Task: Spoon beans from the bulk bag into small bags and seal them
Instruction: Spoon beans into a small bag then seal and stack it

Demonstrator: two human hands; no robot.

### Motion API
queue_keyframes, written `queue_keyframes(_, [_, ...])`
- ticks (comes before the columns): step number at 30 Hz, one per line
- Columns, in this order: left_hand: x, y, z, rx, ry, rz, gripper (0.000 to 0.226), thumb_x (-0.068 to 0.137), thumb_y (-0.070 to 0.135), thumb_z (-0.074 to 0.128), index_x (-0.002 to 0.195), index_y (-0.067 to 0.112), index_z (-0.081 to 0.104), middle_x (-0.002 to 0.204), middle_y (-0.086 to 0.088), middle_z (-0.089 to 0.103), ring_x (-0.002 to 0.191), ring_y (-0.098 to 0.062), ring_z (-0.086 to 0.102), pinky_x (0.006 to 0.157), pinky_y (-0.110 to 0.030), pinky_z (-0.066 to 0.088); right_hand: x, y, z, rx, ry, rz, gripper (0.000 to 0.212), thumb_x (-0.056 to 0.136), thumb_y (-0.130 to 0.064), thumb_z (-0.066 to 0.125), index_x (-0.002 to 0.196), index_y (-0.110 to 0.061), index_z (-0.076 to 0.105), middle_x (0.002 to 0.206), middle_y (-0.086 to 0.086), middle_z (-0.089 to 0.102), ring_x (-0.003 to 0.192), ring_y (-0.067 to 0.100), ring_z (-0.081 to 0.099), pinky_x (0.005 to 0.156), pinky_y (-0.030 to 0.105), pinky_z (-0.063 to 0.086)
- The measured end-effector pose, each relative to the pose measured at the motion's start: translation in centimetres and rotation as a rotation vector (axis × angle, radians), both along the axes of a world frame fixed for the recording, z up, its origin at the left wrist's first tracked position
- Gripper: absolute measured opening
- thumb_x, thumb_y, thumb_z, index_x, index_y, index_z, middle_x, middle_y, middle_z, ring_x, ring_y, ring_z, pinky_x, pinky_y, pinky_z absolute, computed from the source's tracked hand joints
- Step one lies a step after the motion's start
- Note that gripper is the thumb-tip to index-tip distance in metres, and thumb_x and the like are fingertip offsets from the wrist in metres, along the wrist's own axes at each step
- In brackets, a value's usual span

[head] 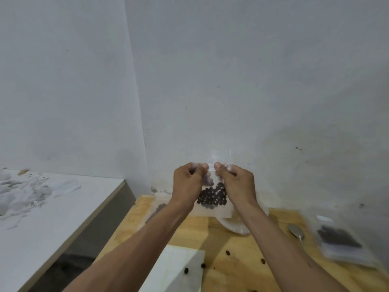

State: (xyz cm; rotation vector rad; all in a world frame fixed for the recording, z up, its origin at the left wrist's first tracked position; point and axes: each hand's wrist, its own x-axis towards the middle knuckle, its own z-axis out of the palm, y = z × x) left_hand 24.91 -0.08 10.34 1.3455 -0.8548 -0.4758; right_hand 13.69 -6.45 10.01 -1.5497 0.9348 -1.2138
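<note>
Above the wooden table [235, 245], held up before the wall — a small bag [212, 204] of dark beans [212, 198], pinched at its top edge by left hand [187, 182] and right hand [237, 183], thumbs nearly touching. Right of the bag, flat on the table — spoon [296, 231], then a filled bag [339, 239]. Below it, loose beans [227, 252] beside white paper [179, 268]
</note>
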Motion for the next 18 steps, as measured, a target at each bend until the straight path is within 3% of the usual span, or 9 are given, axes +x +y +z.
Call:
queue_keyframes(3, [-1.7,-1.5,0.1,0.007,0.057,-0.047,0.020,0.097,0.019,0.069,0.088,0.002,0.073,0.070,-0.008,0.075,0.067,-0.019,0.074,0.078,-0.033,0.061,-3.2,-1.1,-0.2,0.025,0.098,0.072,0.046,0.090,-0.049,0.068,0.077,-0.006,0.062,0.071,0.005,0.063,0.065,0.014,0.056,0.065,0.032,0.043])
queue_keyframes(5, [-3.2,-2.9,0.1,-0.002,0.133,-0.046,0.019,0.096,0.018,0.070,0.085,0.003,0.072,0.071,-0.002,0.075,0.066,-0.010,0.073,0.068,-0.022,0.058,-5.9,-1.8,-0.4,0.085,0.164,0.100,0.035,0.088,-0.046,0.071,0.103,-0.014,0.067,0.090,-0.004,0.066,0.076,0.007,0.061,0.067,0.024,0.045])
queue_keyframes(7, [-5.2,-4.3,0.1,0.041,0.122,-0.066,0.024,0.095,0.024,0.072,0.082,0.003,0.068,0.075,-0.002,0.073,0.068,-0.010,0.071,0.066,-0.021,0.054,-9.1,-2.6,-0.8,0.136,0.164,0.076,0.039,0.089,-0.035,0.074,0.123,-0.020,0.062,0.106,-0.001,0.068,0.090,0.006,0.066,0.066,0.019,0.049])
queue_keyframes(10, [-8.9,-6.5,-0.8,0.221,-0.021,-0.177,0.031,0.088,0.034,0.078,0.101,0.010,0.063,0.092,-0.006,0.070,0.081,-0.020,0.070,0.071,-0.032,0.056,-14.0,-4.1,-1.5,0.133,0.123,-0.090,0.041,0.087,-0.030,0.077,0.124,-0.022,0.061,0.102,0.000,0.073,0.088,0.011,0.070,0.069,0.025,0.053])
queue_keyframes(13, [-13.4,-8.1,-2.2,0.346,-0.078,-0.356,0.064,0.086,0.016,0.080,0.141,0.006,0.050,0.098,-0.010,0.067,0.087,-0.028,0.072,0.085,-0.045,0.061,-18.8,-5.8,-2.7,0.126,0.169,-0.275,0.046,0.084,-0.032,0.080,0.126,-0.020,0.062,0.103,0.006,0.073,0.089,0.017,0.070,0.074,0.031,0.054])
queue_keyframes(15, [-16.4,-9.2,-3.2,0.390,-0.108,-0.455,0.064,0.085,0.005,0.078,0.142,-0.001,0.048,0.093,-0.011,0.069,0.092,-0.032,0.072,0.088,-0.047,0.060,-21.8,-6.6,-3.5,0.136,0.277,-0.357,0.047,0.086,-0.033,0.078,0.128,-0.017,0.063,0.111,0.010,0.071,0.096,0.022,0.068,0.079,0.031,0.052])
queue_keyframes(18, [-20.0,-10.4,-4.4,0.464,-0.189,-0.509,0.049,0.086,0.005,0.076,0.131,0.000,0.057,0.098,-0.015,0.072,0.098,-0.029,0.070,0.078,-0.033,0.055,-25.4,-7.1,-4.9,0.153,0.451,-0.442,0.048,0.090,-0.034,0.074,0.131,-0.012,0.063,0.123,0.012,0.069,0.110,0.026,0.065,0.091,0.034,0.051])
